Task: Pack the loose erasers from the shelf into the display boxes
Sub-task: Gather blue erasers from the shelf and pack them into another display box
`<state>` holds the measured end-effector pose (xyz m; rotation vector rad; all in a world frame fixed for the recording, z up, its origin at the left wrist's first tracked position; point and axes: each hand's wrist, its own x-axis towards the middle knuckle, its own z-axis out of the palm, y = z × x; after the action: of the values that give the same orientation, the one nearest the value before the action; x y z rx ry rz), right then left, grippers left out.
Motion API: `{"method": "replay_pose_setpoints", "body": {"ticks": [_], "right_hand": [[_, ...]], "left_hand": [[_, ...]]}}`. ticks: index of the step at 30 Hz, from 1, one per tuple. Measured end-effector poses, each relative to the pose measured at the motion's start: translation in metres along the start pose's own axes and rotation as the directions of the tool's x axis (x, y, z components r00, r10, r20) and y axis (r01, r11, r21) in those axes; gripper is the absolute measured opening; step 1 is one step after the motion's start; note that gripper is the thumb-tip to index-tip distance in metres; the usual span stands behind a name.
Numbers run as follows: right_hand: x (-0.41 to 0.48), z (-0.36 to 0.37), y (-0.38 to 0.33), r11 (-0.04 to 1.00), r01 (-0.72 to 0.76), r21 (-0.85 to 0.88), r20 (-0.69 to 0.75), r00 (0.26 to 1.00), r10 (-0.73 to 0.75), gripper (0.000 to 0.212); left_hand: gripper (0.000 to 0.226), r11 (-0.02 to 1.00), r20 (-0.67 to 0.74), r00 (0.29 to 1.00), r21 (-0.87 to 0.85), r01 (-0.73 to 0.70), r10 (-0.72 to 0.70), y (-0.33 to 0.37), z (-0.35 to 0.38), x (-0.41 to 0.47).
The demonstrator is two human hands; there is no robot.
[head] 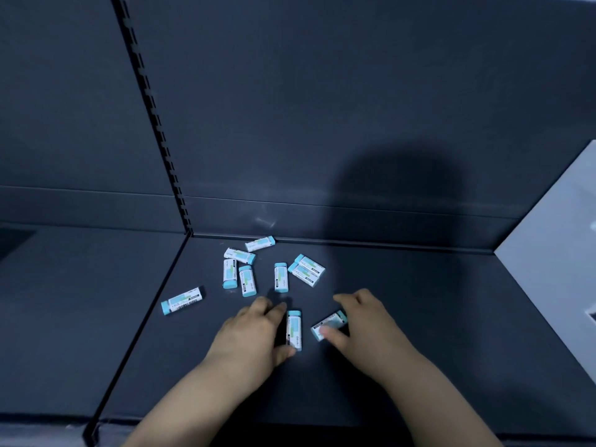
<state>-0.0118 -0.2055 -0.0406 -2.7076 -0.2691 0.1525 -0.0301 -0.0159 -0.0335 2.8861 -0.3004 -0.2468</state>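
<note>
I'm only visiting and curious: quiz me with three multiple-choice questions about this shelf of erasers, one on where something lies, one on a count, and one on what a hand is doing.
1. Where does the lone eraser lie relative to the cluster?
A. to its left
B. to its right
C. on top of it

2. How many erasers are on the shelf?
A. four
B. ten
C. twenty

3. What is the right hand doing?
A. hanging below the shelf
B. holding an eraser
C. pointing at the back wall

Answers:
1 A: it sits apart, left of all the others.
2 B: eight lie untouched, the left hand pinches the near eraser, and the right hand has the tilted eraser.
3 B: its thumb lies on the tilted eraser and its fingers curl over it.
</note>
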Motion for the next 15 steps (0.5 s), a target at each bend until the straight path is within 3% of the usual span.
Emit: {"method": "replay_pose_setpoints", "body": {"ticks": [2,10,15], "right_hand": [[-0.001,0.004,-0.005,1.0,-0.023,-0.017,0.053,0.998,0.024,0.067],[0.002,0.002,-0.005,0.989,0.135,0.053,0.11,0.984,-0.14,0.052],[0.008,0.001,-0.005,0.988,0.15,0.045,0.149,0.977,-0.155,0.066]], "left_hand": [[0.069,1.0,0.024,1.0,-0.011,-0.017,0.017,-0.002,-0.001,0.003],[0.072,0.998,0.043,0.997,-0.013,-0.056,0.056,-0.004,0.001,0.008],[0.079,0.993,0.044,0.993,-0.053,-0.109,0.112,-0.003,0.002,0.014]]}}
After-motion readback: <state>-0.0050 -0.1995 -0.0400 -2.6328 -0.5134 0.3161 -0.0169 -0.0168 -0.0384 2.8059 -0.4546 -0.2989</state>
